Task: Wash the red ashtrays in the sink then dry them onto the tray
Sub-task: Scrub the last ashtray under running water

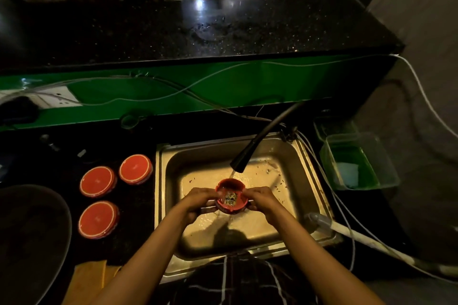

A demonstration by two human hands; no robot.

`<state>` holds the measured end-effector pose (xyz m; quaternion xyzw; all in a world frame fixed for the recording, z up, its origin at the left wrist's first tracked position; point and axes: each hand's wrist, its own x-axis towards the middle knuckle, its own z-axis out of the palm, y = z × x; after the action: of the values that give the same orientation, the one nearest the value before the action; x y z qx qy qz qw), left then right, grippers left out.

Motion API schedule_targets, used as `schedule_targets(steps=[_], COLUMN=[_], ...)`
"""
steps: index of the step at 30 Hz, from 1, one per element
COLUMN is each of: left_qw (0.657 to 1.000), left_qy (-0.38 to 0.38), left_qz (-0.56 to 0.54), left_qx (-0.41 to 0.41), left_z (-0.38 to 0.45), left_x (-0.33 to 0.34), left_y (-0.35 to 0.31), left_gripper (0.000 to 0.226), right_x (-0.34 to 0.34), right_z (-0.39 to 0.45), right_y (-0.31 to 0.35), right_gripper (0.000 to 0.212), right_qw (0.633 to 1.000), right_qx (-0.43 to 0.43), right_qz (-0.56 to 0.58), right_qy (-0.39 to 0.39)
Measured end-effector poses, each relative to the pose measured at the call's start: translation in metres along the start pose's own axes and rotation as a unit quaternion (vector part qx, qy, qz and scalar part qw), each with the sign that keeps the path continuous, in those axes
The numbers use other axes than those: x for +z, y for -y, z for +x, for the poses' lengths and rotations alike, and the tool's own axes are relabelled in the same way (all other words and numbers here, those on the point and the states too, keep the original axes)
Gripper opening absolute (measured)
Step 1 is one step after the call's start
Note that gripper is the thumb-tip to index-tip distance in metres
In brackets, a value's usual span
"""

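while water runs from the black faucet (250, 148) at frame centre, a red ashtray (231, 196) with debris inside sits under the stream, above the steel sink (307, 195) basin. left hand (197, 202) grasps its left rim; right hand (262, 202) grasps its right rim. three more red ashtrays (98, 181) lie on the dark counter, lower left of frame, beside the sink. a dark round tray (32, 230) at the far left edge.

Red ashtray (231, 196) upright over the sink (306, 156) (debris inside) — three others (98, 181) overturned left.
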<state>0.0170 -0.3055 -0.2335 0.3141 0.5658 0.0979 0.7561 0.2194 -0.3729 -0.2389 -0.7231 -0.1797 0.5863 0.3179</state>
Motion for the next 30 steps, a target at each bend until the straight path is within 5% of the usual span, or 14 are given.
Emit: schedule_targets(steps=[13,23,30], left_qw=[0.992,0.995,0.999], left_qy=[-0.061,-0.102,-0.031], left_qz=[0.04,0.012,-0.018], left_qx=[0.099,0.016,0.041], left_z=[0.012,0.02,0.038], left_x=[-0.022,-0.015,0.027], left_y=[-0.028,-0.019,-0.007], left_gripper=[0.041,0.019,0.023], right_x=[0.027,0.016,-0.013], right_z=[0.033,0.01,0.005], right_y=[0.018,0.016,0.023], right_gripper=[0.024,0.022,0.032], right_qw=[0.997,0.992,0.999], right_qx=[0.023,0.059,-0.034], right_qz=[0.04,0.067,-0.024], right_qy=[0.058,0.086,-0.032])
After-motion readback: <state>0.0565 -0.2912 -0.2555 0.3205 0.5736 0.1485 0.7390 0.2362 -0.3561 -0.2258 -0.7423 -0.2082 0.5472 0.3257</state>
